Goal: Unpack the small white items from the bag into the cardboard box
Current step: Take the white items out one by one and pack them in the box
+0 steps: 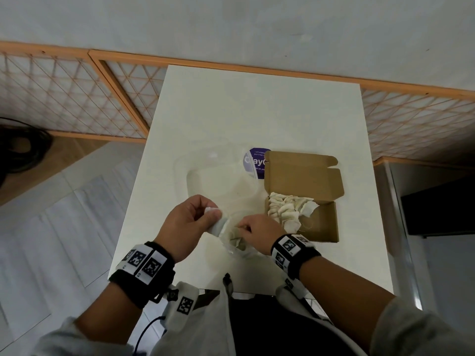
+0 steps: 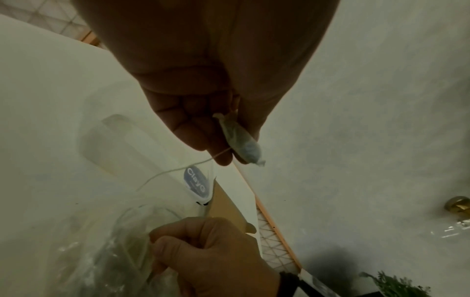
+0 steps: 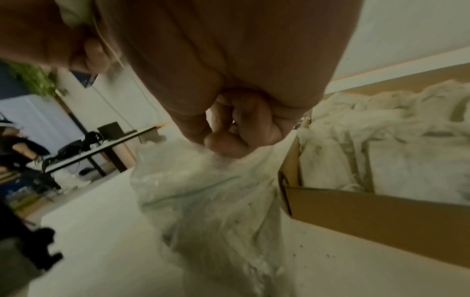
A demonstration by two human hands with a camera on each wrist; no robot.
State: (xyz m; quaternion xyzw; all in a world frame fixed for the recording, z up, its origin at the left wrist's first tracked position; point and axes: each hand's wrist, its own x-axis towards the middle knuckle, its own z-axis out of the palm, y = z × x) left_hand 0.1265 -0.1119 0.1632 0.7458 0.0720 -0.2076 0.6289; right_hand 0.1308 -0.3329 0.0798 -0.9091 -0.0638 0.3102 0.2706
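My left hand (image 1: 212, 214) pinches one small white item (image 1: 211, 209) between thumb and fingers, just left of the bag's mouth. In the left wrist view that white item (image 2: 241, 140) is a slim pouch in my left hand (image 2: 232, 153), with a thin string (image 2: 172, 170) trailing down to the bag. My right hand (image 1: 245, 230) grips the crumpled clear plastic bag (image 1: 237, 240) near the table's front edge; its fingers (image 3: 229, 140) are curled into the bag (image 3: 216, 201). The open cardboard box (image 1: 326, 222) stands right of my hands, with a heap of white items (image 1: 289, 209) in it.
Flat clear packaging with a round purple label (image 1: 254, 163) lies behind the bag, against the box's raised lid (image 1: 303, 170). The white table (image 1: 257, 106) ends close to my body and just right of the box. A wooden lattice screen (image 1: 64, 98) lies beyond.
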